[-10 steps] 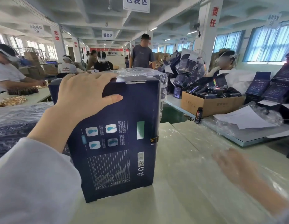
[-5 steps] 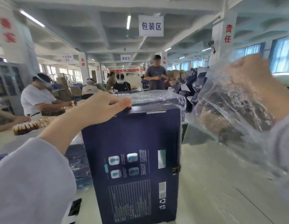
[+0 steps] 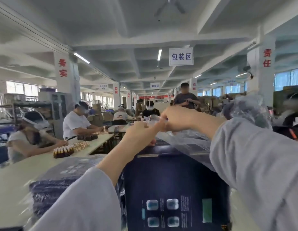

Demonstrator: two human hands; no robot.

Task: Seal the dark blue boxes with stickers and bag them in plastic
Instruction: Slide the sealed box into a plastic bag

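A dark blue box (image 3: 175, 184) stands upright on the table right in front of me, its printed panel facing me. Above its top edge my left hand (image 3: 141, 130) and my right hand (image 3: 176, 118) meet and both pinch the rim of a clear plastic bag (image 3: 186, 139). The bag hangs crumpled over the box's top right corner and trails under my right sleeve. Whether the bag's mouth is parted is hidden by my fingers.
Dark blue boxes wrapped in plastic (image 3: 61, 177) lie stacked at my left. Several seated workers (image 3: 75, 122) handle small bottles (image 3: 64, 151) at the long table on the left. A person (image 3: 185, 97) stands at the back. More boxes and plastic pile up at the right (image 3: 245, 107).
My left hand left the box top and rose to join the right hand on the plastic bag. The right hand brought the bag from the table over the box. The camera tilted upward.
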